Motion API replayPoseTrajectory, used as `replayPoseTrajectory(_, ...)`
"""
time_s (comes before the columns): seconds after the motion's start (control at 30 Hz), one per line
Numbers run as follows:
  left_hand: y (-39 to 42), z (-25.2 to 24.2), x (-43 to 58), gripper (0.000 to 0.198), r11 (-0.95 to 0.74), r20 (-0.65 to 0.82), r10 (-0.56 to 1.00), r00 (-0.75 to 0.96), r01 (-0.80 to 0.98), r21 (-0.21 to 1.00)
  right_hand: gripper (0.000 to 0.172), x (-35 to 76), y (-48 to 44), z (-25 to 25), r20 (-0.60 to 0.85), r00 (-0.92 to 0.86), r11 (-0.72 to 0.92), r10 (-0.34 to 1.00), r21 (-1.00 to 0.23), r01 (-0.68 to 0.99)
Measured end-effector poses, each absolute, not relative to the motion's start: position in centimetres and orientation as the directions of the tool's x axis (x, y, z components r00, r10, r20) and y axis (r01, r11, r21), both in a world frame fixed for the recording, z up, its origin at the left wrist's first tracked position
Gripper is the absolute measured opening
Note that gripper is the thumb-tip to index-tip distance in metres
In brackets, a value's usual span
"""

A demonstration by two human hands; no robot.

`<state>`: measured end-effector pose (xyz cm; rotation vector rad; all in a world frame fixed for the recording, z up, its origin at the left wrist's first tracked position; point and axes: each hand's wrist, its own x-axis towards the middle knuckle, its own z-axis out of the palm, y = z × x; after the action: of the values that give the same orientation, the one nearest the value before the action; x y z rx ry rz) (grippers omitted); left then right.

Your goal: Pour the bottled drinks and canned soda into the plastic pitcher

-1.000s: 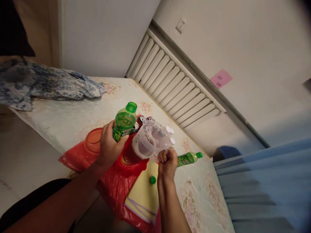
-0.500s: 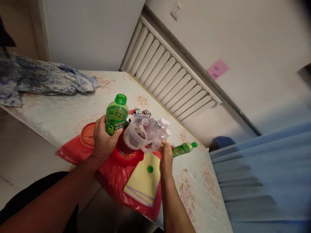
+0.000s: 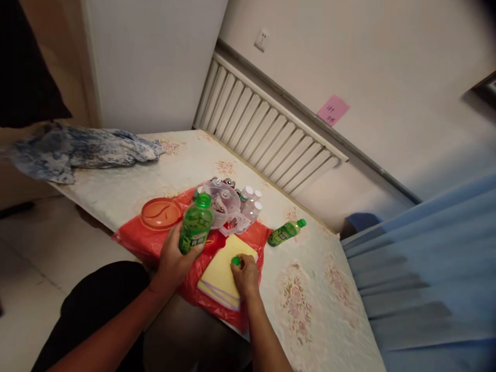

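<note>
Holding the green bottle (image 3: 197, 226) wrapped in the left hand (image 3: 173, 254) over the red bag (image 3: 132, 235), near the orange lid (image 3: 160, 213), partly blocking the clear jug (image 3: 227, 204), with cans (image 3: 230, 183) and white-capped bottles (image 3: 251, 211) beyond; bearing label print too small to read; pointing open neck upward, long axis leaning slightly rightward in view; pinching the green cap (image 3: 235, 261) in the right hand (image 3: 247, 275) over the yellow cloth (image 3: 220, 268)
</note>
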<state>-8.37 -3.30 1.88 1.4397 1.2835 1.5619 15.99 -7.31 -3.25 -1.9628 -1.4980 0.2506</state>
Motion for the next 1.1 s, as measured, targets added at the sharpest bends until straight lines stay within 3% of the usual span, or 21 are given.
replayPoseTrajectory(0.1, -5.1, 0.7, -6.9, 0.064, -0.283, 0.285, 0.958, -0.027, 0.060, 0.957, 0.013, 16.6, -7.3, -1.9, 0.235, 0.364, -0.107, 0.901, -0.694, 0.712)
replayPoseTrajectory(0.27, -7.2, -0.9, -4.3, 0.067, -0.295, 0.288, 0.950, 0.118, 0.046, 0.955, 0.024, 17.7, -9.2, 4.3, 0.328, 0.295, 0.085, 0.897, -0.785, 0.613)
replayPoseTrajectory(0.43, -8.9, -1.6, -2.1, 0.070, -0.359, 0.337, 0.911, 0.236, 0.055, 0.932, 0.027, 17.2, -12.3, 12.3, 0.489, 0.128, 0.285, 0.863, -0.679, 0.677)
replayPoseTrajectory(0.53, -9.6, -1.9, -1.4, 0.070, -0.389, 0.356, 0.894, 0.274, 0.074, 0.918, 0.028, 17.2, -13.8, 15.2, 0.511, -0.001, 0.359, 0.859, -0.601, 0.714)
replayPoseTrajectory(0.67, -10.1, -1.9, -0.9, 0.070, -0.407, 0.364, 0.875, 0.318, 0.080, 0.910, 0.028, 18.0, -15.3, 16.5, 0.461, -0.082, 0.366, 0.884, -0.571, 0.735)
replayPoseTrajectory(0.87, -10.9, -1.4, -0.7, 0.072, -0.449, 0.392, 0.828, 0.401, 0.055, 0.892, 0.026, 19.7, -16.5, 16.4, 0.347, 0.064, 0.213, 0.936, -0.700, 0.682)
replayPoseTrajectory(1.1, -11.9, -0.6, -0.1, 0.069, -0.439, 0.358, 0.825, 0.437, 0.098, 0.893, 0.016, 20.5, -17.4, 17.1, 0.364, -0.020, 0.289, 0.931, -0.703, 0.650)
